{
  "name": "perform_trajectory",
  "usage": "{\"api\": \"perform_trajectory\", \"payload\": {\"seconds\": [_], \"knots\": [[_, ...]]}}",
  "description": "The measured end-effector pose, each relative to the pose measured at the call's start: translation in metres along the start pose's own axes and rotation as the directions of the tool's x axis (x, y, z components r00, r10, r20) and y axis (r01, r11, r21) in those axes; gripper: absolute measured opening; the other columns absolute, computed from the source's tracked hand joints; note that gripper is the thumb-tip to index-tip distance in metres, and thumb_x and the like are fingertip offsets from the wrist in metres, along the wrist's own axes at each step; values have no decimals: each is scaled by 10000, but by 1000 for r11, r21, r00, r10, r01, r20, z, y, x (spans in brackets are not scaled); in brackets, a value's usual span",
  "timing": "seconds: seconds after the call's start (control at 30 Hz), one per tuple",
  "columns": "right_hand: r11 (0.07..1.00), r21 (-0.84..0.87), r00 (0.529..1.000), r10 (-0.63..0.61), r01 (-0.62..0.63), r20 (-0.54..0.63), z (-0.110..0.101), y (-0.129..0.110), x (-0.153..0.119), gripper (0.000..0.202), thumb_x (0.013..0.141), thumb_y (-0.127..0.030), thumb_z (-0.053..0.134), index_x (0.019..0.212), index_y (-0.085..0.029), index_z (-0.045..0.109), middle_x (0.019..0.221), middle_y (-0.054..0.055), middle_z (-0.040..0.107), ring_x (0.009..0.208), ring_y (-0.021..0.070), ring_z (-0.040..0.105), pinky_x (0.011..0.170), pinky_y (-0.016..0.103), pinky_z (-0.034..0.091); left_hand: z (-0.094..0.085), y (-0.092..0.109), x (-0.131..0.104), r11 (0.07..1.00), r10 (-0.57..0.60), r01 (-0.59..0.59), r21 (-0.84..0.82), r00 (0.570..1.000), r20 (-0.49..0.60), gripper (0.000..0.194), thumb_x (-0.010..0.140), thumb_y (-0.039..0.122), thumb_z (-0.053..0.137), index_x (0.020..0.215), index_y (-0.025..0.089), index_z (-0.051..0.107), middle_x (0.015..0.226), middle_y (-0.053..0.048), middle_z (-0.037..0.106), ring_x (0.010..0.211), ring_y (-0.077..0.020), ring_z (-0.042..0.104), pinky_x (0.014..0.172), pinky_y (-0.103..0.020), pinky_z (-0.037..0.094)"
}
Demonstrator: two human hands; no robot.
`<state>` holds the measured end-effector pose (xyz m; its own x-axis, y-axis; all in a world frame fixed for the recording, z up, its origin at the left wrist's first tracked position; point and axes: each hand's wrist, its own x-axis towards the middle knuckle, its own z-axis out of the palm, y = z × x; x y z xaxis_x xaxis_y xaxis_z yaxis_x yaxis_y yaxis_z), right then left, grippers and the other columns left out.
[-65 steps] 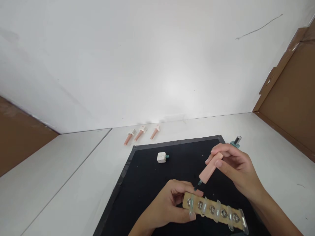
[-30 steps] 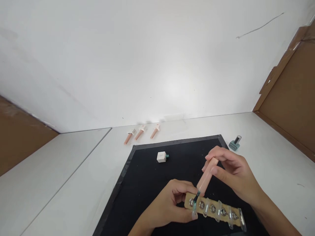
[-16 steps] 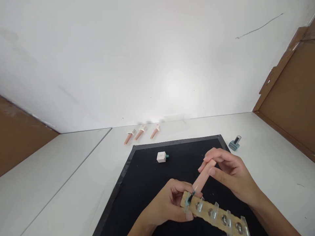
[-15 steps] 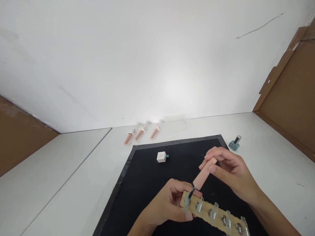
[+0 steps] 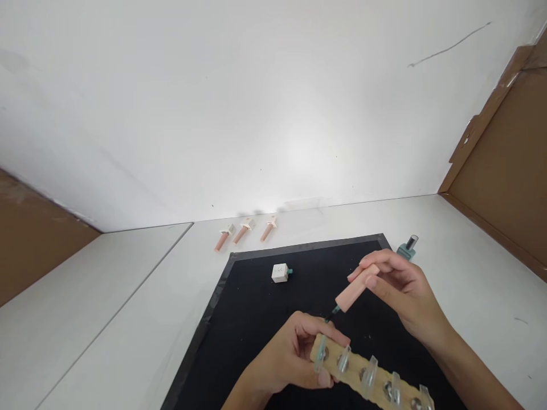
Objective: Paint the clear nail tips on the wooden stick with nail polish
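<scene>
My left hand (image 5: 297, 359) is closed on the end of a tan nail display stand (image 5: 354, 378), thumb on its face and fingers behind. Several clear false nails stick up along it; the leftmost nail (image 5: 320, 353) carries some teal polish. My right hand (image 5: 401, 296) pinches the pink cap of a nail polish brush (image 5: 354, 290), tilted down to the left. Its dark-tipped bristles are just above my left index finger, apart from the nail. On the black mat, the open white polish bottle (image 5: 280, 273) lies on its side with a teal neck.
Three pink-capped polish bottles (image 5: 243, 231) lie on the white table at the back. A teal bottle with a dark cap (image 5: 408, 248) is beyond my right hand, partly hidden by it. Cardboard walls (image 5: 499, 154) flank the table, and a white wall stands behind.
The brush has lifted off the leftmost nail and moved slightly up, its tip now away from the nail. My left hand and the stand have barely shifted.
</scene>
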<state>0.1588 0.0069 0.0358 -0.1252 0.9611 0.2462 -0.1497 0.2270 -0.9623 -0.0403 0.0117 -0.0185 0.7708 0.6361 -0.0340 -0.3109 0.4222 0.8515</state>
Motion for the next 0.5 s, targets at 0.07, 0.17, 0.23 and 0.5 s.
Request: {"api": "perform_trajectory", "payload": {"seconds": [0.07,0.17,0.23,0.5], "knots": [[1000,21,1000,-19,19,-12,-1,0,1,64,845,-292,649,906,-306,663,820,-31,734,797,120,651,735,220,498,1,0,0,1000,0,0,-3,1000,-1,345,538,247,842,869,185,769,635,-22,675,488,-61,559,474,-137,432],[999,23,996,-51,49,67,-1,-1,1,77,840,-304,652,913,-287,668,811,-9,730,781,146,656,712,258,510,2,3,1,1000,-14,14,-9,1000,-5,363,505,234,856,855,190,771,601,-13,665,480,-62,552,477,-142,435],[999,-6,995,-44,44,94,-1,-2,0,88,841,-311,647,916,-270,666,812,10,728,779,168,660,705,291,513,3,3,1,1000,-28,28,-6,999,-19,372,489,244,862,845,184,772,582,-13,660,469,-66,549,469,-149,436],[999,11,998,-49,48,45,0,-2,1,91,832,-334,652,897,-272,664,801,16,728,784,184,666,709,314,522,5,4,1,999,-44,44,13,998,-52,381,477,302,862,821,164,773,570,-18,649,454,-74,536,460,-173,431]]}}
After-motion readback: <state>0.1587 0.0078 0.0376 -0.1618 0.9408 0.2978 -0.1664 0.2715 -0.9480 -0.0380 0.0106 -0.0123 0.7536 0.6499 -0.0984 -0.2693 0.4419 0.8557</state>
